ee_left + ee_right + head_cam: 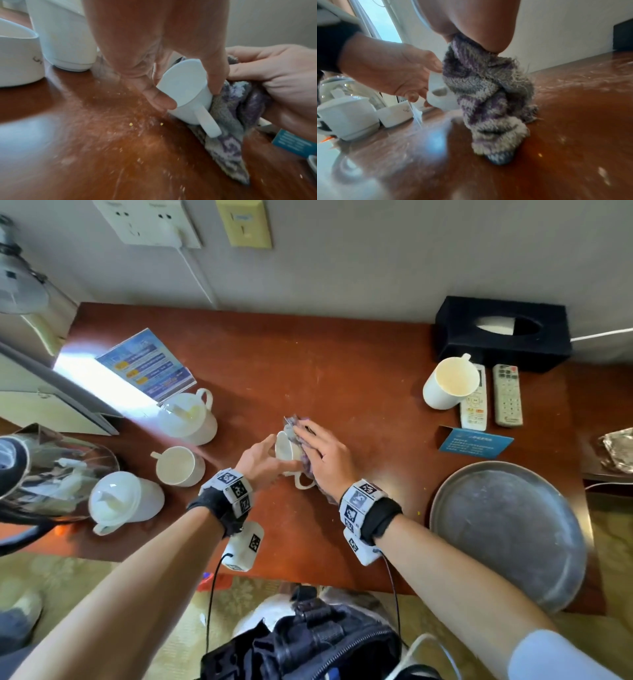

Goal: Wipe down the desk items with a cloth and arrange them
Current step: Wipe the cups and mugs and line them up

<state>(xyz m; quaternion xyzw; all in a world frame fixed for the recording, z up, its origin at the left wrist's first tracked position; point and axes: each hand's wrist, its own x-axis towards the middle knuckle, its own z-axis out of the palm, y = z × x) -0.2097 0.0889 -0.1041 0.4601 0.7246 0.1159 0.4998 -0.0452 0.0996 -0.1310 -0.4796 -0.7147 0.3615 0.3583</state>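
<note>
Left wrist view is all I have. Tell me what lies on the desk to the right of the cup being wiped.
Observer: Right of the cup and cloth, a round metal tray lies at the desk's near right corner.
Operator: Report the far right corner.
Observer: A black tissue box stands against the wall. In front of it are a white mug and two remote controls.
Operator: Now the far left.
Observer: A stand-up sign with a blue leaflet stands there, behind a lidded cup.
</note>
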